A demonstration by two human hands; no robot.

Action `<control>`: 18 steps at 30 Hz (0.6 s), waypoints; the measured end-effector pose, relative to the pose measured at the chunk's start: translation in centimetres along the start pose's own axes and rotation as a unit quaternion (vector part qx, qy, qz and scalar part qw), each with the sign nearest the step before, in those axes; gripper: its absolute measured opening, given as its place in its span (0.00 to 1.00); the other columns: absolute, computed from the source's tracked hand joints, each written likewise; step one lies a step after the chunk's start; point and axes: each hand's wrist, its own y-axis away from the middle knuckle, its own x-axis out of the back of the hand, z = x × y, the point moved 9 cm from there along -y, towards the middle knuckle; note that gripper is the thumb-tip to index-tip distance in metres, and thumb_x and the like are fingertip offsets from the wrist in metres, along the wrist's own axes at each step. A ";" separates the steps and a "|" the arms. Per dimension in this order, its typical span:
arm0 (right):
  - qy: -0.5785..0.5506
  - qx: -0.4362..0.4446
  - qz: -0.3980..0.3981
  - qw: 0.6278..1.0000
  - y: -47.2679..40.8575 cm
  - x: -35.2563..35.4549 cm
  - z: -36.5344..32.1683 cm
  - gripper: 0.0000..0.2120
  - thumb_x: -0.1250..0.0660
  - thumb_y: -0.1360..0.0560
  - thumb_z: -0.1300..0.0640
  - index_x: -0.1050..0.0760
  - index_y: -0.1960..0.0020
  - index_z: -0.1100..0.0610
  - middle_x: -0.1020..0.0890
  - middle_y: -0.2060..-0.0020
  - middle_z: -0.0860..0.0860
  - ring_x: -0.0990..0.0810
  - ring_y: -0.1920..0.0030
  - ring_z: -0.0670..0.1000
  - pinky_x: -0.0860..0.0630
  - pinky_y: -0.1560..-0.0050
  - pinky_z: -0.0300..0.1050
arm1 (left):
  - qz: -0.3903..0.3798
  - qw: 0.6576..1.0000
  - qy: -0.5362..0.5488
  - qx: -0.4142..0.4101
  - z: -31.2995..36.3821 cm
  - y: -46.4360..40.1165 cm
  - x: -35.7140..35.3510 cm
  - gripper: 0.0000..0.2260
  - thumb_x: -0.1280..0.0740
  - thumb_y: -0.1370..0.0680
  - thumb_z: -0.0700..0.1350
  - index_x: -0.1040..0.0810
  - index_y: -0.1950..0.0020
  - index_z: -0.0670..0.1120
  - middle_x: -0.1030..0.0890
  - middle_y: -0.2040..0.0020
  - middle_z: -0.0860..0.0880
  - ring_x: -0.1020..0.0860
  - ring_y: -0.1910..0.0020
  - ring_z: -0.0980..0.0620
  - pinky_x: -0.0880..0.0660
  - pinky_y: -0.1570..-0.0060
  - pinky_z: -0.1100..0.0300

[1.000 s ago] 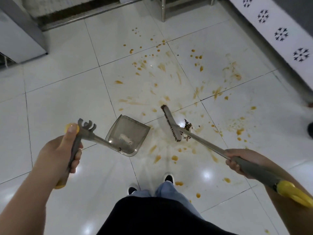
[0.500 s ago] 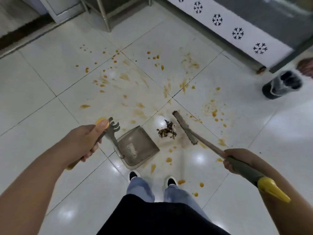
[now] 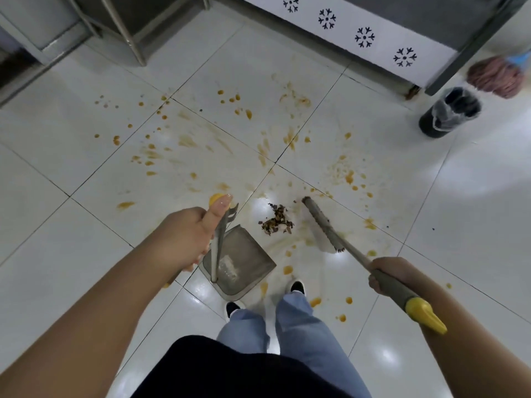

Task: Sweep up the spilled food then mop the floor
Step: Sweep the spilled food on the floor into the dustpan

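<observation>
Dustpan [image 3: 241, 262] moved closer, one broom [image 3: 323, 225]

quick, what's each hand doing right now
Left hand: grips the dustpan handle.
Right hand: grips the broom handle.
</observation>
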 end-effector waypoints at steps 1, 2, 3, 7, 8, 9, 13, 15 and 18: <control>0.008 0.003 -0.005 1.000 -0.3 -0.1 -0.3 0.11 0.43 0.21 0.63 0.35 0.62 0.64 0.30 0.82 0.56 0.31 0.87 0.51 0.31 0.82 0.33 | 0.002 1.000 -0.002 0.005 0.3 0.1 -0.2 0.35 0.51 0.42 0.74 0.28 0.65 0.43 0.31 0.81 0.53 0.35 0.85 0.57 0.35 0.83 0.67; 0.012 0.004 -0.009 1.000 -0.7 -0.1 -0.6 0.11 0.43 0.21 0.62 0.35 0.61 0.64 0.30 0.81 0.56 0.31 0.86 0.51 0.31 0.82 0.34 | 0.004 1.000 -0.008 0.009 0.5 0.2 -0.3 0.35 0.52 0.41 0.74 0.28 0.65 0.43 0.31 0.81 0.53 0.35 0.85 0.57 0.35 0.82 0.67; 0.012 0.003 -0.013 1.000 -1.0 -0.2 -1.0 0.10 0.43 0.21 0.62 0.35 0.61 0.64 0.30 0.80 0.56 0.31 0.86 0.51 0.31 0.82 0.34 | 0.007 1.000 -0.014 0.011 0.7 0.2 -0.3 0.35 0.52 0.41 0.74 0.28 0.65 0.43 0.30 0.80 0.53 0.34 0.85 0.57 0.35 0.81 0.67; 0.027 0.000 -0.021 0.999 -1.5 -0.5 -2.4 0.11 0.42 0.21 0.62 0.35 0.61 0.64 0.30 0.76 0.56 0.31 0.86 0.50 0.31 0.82 0.34 | 0.026 0.999 -0.014 0.022 1.4 0.4 0.1 0.35 0.53 0.40 0.73 0.28 0.64 0.43 0.29 0.76 0.50 0.34 0.84 0.58 0.34 0.79 0.65; 0.037 0.001 -0.022 0.999 -1.5 -0.6 -2.8 0.12 0.42 0.21 0.61 0.34 0.62 0.64 0.31 0.74 0.57 0.31 0.86 0.50 0.31 0.82 0.34 | 0.031 0.999 -0.006 0.022 1.5 0.4 0.4 0.35 0.53 0.41 0.74 0.28 0.64 0.43 0.29 0.78 0.51 0.34 0.85 0.58 0.34 0.80 0.66; 0.046 0.003 -0.023 0.999 -1.5 -0.8 -3.1 0.12 0.42 0.21 0.61 0.34 0.62 0.64 0.31 0.73 0.57 0.31 0.85 0.50 0.31 0.82 0.34 | 0.034 0.999 0.003 0.021 1.7 0.4 0.6 0.36 0.53 0.42 0.75 0.28 0.64 0.43 0.29 0.79 0.53 0.34 0.85 0.58 0.34 0.81 0.66; 0.063 0.013 -0.021 0.998 -1.5 -1.3 -4.2 0.11 0.41 0.21 0.62 0.34 0.61 0.65 0.31 0.72 0.57 0.31 0.83 0.51 0.31 0.81 0.35 | 0.034 0.999 0.017 0.023 2.3 0.0 0.3 0.35 0.52 0.41 0.74 0.29 0.64 0.43 0.30 0.79 0.52 0.34 0.84 0.56 0.34 0.80 0.65; 0.069 0.013 -0.025 0.997 -1.4 -1.8 -4.5 0.11 0.42 0.21 0.62 0.34 0.61 0.64 0.32 0.72 0.56 0.32 0.77 0.51 0.31 0.77 0.39 | 0.022 0.999 0.006 0.025 2.6 -0.3 -0.4 0.34 0.53 0.40 0.73 0.30 0.63 0.43 0.30 0.76 0.50 0.33 0.82 0.54 0.33 0.77 0.64; 0.071 0.027 -0.023 0.997 -1.8 -2.3 -5.1 0.11 0.42 0.21 0.62 0.35 0.61 0.63 0.32 0.70 0.56 0.34 0.72 0.51 0.34 0.74 0.42 | 0.014 1.000 0.000 0.017 3.0 -0.6 -0.8 0.36 0.54 0.41 0.75 0.30 0.64 0.43 0.31 0.77 0.50 0.34 0.84 0.56 0.34 0.79 0.65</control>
